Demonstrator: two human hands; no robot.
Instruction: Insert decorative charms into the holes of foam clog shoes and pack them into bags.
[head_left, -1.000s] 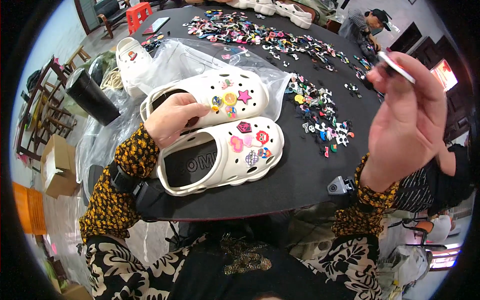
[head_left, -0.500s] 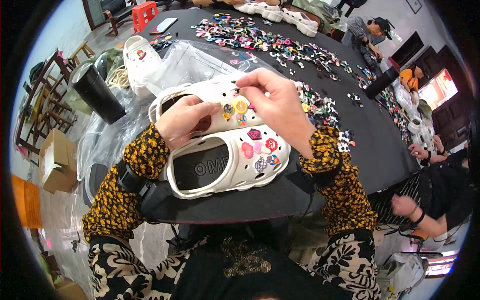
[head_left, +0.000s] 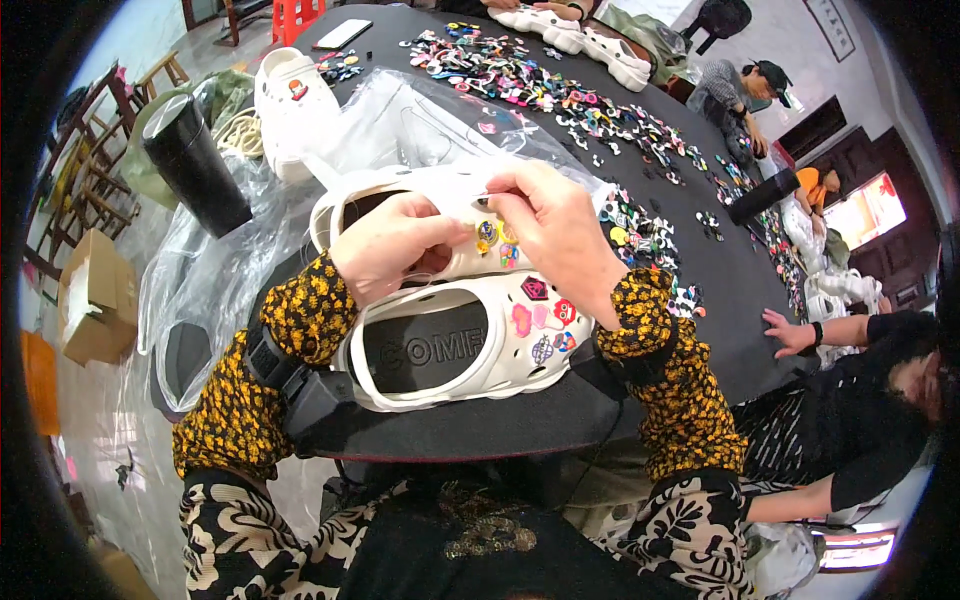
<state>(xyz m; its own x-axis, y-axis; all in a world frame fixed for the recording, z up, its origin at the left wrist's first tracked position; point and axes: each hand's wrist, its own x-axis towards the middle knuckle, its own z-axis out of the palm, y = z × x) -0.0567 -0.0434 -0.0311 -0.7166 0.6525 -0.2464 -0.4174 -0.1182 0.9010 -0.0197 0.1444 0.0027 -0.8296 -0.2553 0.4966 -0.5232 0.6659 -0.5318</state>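
Two white clogs lie side by side before me on the black table. On the far clog [head_left: 430, 183], my left hand [head_left: 395, 248] is closed around the near edge of the upper, thumb pointing at the charms. My right hand [head_left: 555, 225] pinches a small dark charm [head_left: 483, 201] at a hole in the same upper; the fingers hide most of it. Below the fingertips sit a yellow round charm [head_left: 507, 232] and several others. The near clog [head_left: 470, 392] has several colourful charms on its toe, including a red one [head_left: 564, 312], and touches the far one.
Heaps of loose charms [head_left: 500, 75] spread across the table [head_left: 700, 290]. A single white clog [head_left: 297, 110], clear plastic bag [head_left: 400, 120], black tumbler [head_left: 200, 170] and phone [head_left: 343, 34] lie at the left and back. A co-worker's hand [head_left: 790, 332] rests at the right edge.
The view has shifted slightly, so the clogs sit a little further right and lower. My hands keep their places on the far clog. The co-worker's hand at right now lies on the table edge.
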